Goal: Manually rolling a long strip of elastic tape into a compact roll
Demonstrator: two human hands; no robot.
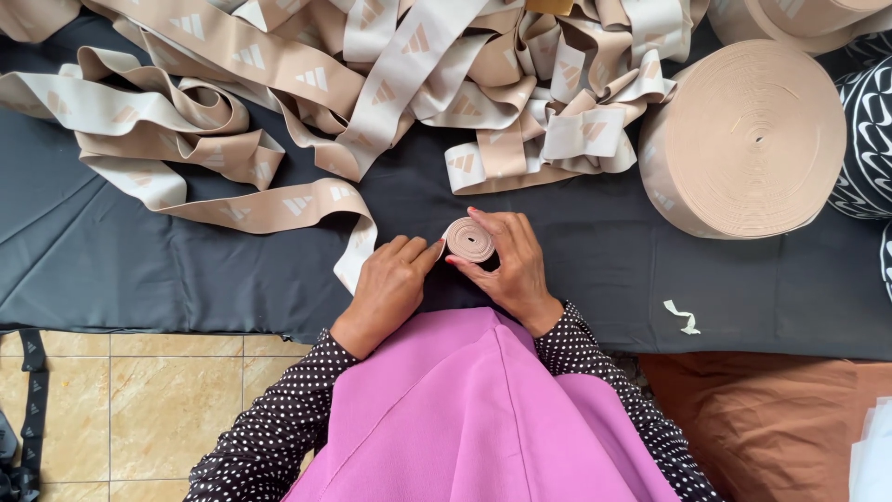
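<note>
Both hands on a small coiled roll of beige elastic band point(469, 241), mid-frame on the dark grey cloth point(167, 270).

R hand point(506, 265) curled round the roll w/ thumb & fingers gripping its edge; L hand point(390, 284) closed loosely, thumb tip touching the roll's left side, where the band's loose tail feeds in. Tail runs up-left into a tangled heap of beige-and-white patterned band point(372, 74). Big wound beige roll point(748, 139) lies well apart, upper right.
</note>
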